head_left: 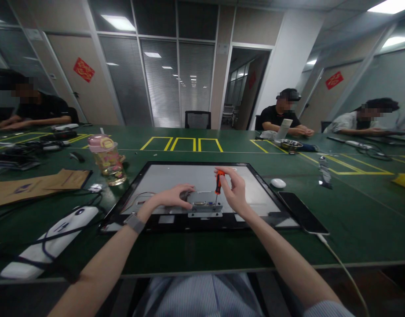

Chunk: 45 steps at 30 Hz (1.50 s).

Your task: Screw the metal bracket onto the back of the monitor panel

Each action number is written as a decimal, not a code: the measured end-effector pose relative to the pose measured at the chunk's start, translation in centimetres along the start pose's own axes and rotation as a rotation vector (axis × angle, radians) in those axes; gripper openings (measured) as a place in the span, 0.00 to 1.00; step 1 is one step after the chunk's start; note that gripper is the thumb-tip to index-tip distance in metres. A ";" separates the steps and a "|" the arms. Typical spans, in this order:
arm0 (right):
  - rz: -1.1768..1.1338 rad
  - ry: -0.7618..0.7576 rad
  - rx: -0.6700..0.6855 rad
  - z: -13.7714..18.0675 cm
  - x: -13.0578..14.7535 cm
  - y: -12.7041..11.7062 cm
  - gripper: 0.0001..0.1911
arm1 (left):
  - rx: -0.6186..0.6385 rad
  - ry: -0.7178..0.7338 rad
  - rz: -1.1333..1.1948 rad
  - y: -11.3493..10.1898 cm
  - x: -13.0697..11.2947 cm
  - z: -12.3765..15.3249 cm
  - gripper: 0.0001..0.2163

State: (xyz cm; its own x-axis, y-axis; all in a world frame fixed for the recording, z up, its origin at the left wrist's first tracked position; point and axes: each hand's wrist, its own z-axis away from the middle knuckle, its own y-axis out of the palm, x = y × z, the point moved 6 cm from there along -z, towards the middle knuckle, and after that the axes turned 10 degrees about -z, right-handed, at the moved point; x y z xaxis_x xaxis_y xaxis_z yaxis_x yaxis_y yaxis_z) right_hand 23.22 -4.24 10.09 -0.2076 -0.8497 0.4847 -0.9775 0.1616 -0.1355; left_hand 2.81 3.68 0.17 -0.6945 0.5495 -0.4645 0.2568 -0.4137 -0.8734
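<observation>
In front of me a flat screen panel (pixel 202 174) with a black frame lies on the table, its grey back facing up. A metal bracket (pixel 205 213) with connector ports stands along its near edge. My right hand (pixel 235 191) is closed around a screwdriver (pixel 218 182) with a red and black handle. The screwdriver's shaft points down at the bracket's right end; whether the tip meets a screw is too small to see. My left hand (pixel 171 197) curls around a dark part beside the bracket's left end, its thumb at the bracket. Its fingers partly hide that part.
Right of the panel lie a phone (pixel 303 212) on a cable and a white mouse (pixel 278 183). To the left are a pink-lidded bottle (pixel 108 160), a brown paper bag (pixel 40 186) and a white device (pixel 53 242) wrapped in black cord. Other people sit across the table.
</observation>
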 end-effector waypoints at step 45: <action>-0.143 0.174 -0.016 0.0 -1.3 0.1 0.11 | 0.007 -0.005 0.003 -0.2 -0.4 0.3 0.35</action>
State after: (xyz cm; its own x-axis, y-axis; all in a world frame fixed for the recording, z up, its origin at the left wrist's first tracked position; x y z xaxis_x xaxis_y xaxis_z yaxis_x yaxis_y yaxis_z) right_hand 23.38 -3.12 9.48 -0.0686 -0.7652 0.6401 -0.9976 0.0546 -0.0417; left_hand 2.82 3.36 0.58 -0.6970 0.5444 -0.4667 0.2548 -0.4203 -0.8709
